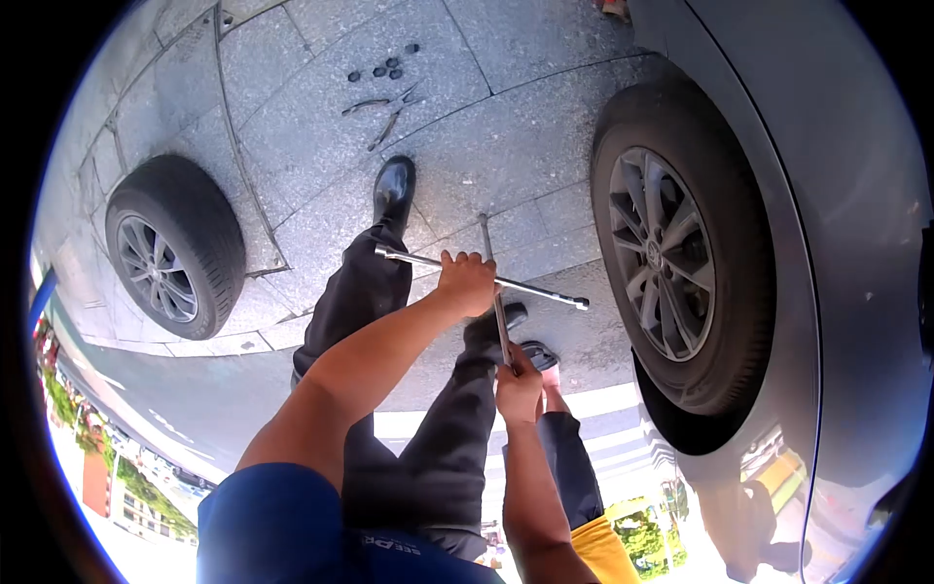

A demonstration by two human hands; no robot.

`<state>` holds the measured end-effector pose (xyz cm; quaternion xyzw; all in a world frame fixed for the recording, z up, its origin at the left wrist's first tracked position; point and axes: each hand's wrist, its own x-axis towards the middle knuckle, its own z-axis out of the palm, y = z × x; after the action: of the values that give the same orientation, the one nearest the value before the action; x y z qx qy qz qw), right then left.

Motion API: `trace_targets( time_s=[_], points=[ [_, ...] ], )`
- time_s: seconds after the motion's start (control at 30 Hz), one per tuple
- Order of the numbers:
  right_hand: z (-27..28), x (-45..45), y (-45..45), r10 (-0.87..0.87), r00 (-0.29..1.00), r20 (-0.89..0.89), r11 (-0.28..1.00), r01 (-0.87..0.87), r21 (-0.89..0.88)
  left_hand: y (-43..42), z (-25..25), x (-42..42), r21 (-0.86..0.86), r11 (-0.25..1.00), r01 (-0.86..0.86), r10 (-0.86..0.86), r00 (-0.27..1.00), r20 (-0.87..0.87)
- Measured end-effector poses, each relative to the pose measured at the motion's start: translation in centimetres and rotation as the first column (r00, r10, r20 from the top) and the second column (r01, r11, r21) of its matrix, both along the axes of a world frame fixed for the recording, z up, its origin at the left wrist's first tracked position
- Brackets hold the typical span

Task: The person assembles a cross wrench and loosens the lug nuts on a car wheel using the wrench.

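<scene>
A cross-shaped metal lug wrench (540,291) is held in front of my legs. My left hand (467,283) is wrapped round its bar near the centre of the cross. Lower down, my right hand (519,389) grips the end of another arm of the wrench. One arm points right, towards the car wheel (660,253), without touching it. That wheel is mounted on the grey car, and its spokes and hub show.
A loose wheel (175,247) stands on the paving at the left. Pliers (387,114) and several dark lug nuts (379,72) lie beyond my shoe (394,190). The car body (856,243) fills the right side. Another person's leg (569,467) shows behind my right arm.
</scene>
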<state>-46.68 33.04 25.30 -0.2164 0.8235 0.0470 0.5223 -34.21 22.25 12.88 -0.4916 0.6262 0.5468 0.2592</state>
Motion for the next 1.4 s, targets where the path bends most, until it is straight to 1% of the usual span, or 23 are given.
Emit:
trace_targets(
  time_s=[0.07,0.17,0.33,0.43,0.47,0.57,0.6,0.67,0.7,0.73,0.8,0.87,0.9,0.93,0.97,1.03,1.13,1.17,1.2,1.23,1.3,1.33,1.4],
  points=[
    [-0.8,-0.6,0.7,-0.153,0.987,0.044,0.982,0.157,-0.102,2.3,0.3,-0.1,-0.012,0.999,0.044,-0.045,0.999,-0.017],
    [-0.9,-0.4,-0.9,-0.132,0.991,0.012,0.985,0.132,-0.11,4.1,-0.2,-0.3,-0.155,0.985,0.074,-0.082,0.995,-0.049],
    [-1.3,-0.2,-1.5,-0.149,0.989,0.004,0.978,0.148,-0.148,5.7,0.4,0.0,-0.177,0.976,0.125,-0.137,0.989,-0.06],
    [-1.7,-0.6,-2.2,-0.066,0.997,-0.05,0.986,0.057,-0.154,7.2,0.9,0.5,-0.207,0.975,0.08,-0.094,0.994,-0.061],
    [-2.8,-1.1,-1.5,-0.087,0.995,-0.049,0.97,0.074,-0.23,8.4,1.4,1.1,-0.206,0.974,0.099,-0.112,0.992,-0.052],
    [-2.5,-1.2,-3.5,0.035,0.996,-0.08,0.97,-0.053,-0.236,12.5,3.2,2.8,-0.221,0.947,0.231,-0.258,0.961,-0.097],
    [-3.2,-1.4,-3.4,0.262,0.955,-0.141,0.9,-0.295,-0.321,14.3,4.1,3.7,-0.156,0.944,0.291,-0.309,0.945,-0.106],
    [-4.2,-1.8,-3.3,0.447,0.869,-0.213,0.768,-0.495,-0.406,17.9,6.1,6.1,-0.038,0.912,0.407,-0.409,0.904,-0.123],
    [-4.1,-1.8,-3.5,0.629,0.682,-0.374,0.589,-0.732,-0.344,19.8,6.8,7.3,0.087,0.868,0.488,-0.48,0.871,-0.104],
    [-3.8,-1.9,-3.8,0.739,0.433,-0.516,0.366,-0.901,-0.232,20.3,9.0,8.8,0.105,0.828,0.55,-0.542,0.834,-0.101],
    [-3.7,-3.1,-3.3,0.74,0.454,-0.497,0.376,-0.891,-0.253,23.1,11.0,12.4,0.315,0.769,0.555,-0.536,0.83,-0.154],
    [-4.7,-4.2,-1.8,0.708,0.448,-0.545,0.384,-0.893,-0.235,26.3,12.4,16.4,0.586,0.53,0.613,-0.543,0.776,-0.32],
    [-5.2,-4.9,-0.8,0.698,0.469,-0.54,0.408,-0.881,-0.237,30.1,12.2,19.4,0.665,0.414,0.622,-0.472,0.771,-0.427],
    [-5.9,-5.4,0.4,0.597,0.667,-0.446,0.566,-0.744,-0.356,29.4,15.6,20.4,0.874,0.274,0.402,-0.354,0.887,-0.298],
    [-6.4,-5.1,1.1,0.46,0.826,-0.324,0.691,-0.563,-0.453,32.9,16.5,23.5,0.826,0.271,0.494,-0.217,0.868,-0.448],
    [-4.9,-3.8,0.8,0.484,0.803,-0.349,0.683,-0.596,-0.423,32.6,20.3,24.4,0.591,0.341,0.731,-0.322,0.681,-0.658],
    [-5.0,-3.3,1.3,0.51,0.762,-0.399,0.653,-0.645,-0.397,33.3,20.4,25.9,0.579,0.388,0.717,-0.225,0.682,-0.696],
    [-5.5,-2.8,1.2,0.27,0.923,-0.275,0.816,-0.371,-0.443,33.6,20.6,26.7,0.624,0.335,0.706,-0.162,0.695,-0.7],
    [-5.0,-1.9,0.0,-0.004,0.99,-0.141,0.892,-0.061,-0.449,33.2,21.7,27.1,0.722,0.248,0.646,-0.023,0.749,-0.663],
    [-3.9,-1.3,-0.7,-0.255,0.966,-0.042,0.889,0.218,-0.402,33.0,23.7,27.6,0.818,0.094,0.568,0.081,0.814,-0.575],
    [-2.7,-1.0,-0.7,-0.27,0.962,-0.029,0.891,0.238,-0.386,33.9,28.4,29.2,0.845,-0.186,0.502,0.3,0.847,-0.438],
    [-2.5,-1.2,-0.3,-0.285,0.958,-0.021,0.895,0.258,-0.365,33.4,29.3,29.2,0.843,-0.183,0.506,0.3,0.845,-0.442],
    [-3.6,-1.1,0.7,-0.244,0.969,-0.027,0.899,0.216,-0.38,32.5,30.0,29.3,0.908,-0.242,0.343,0.33,0.909,-0.256]
  ],
)
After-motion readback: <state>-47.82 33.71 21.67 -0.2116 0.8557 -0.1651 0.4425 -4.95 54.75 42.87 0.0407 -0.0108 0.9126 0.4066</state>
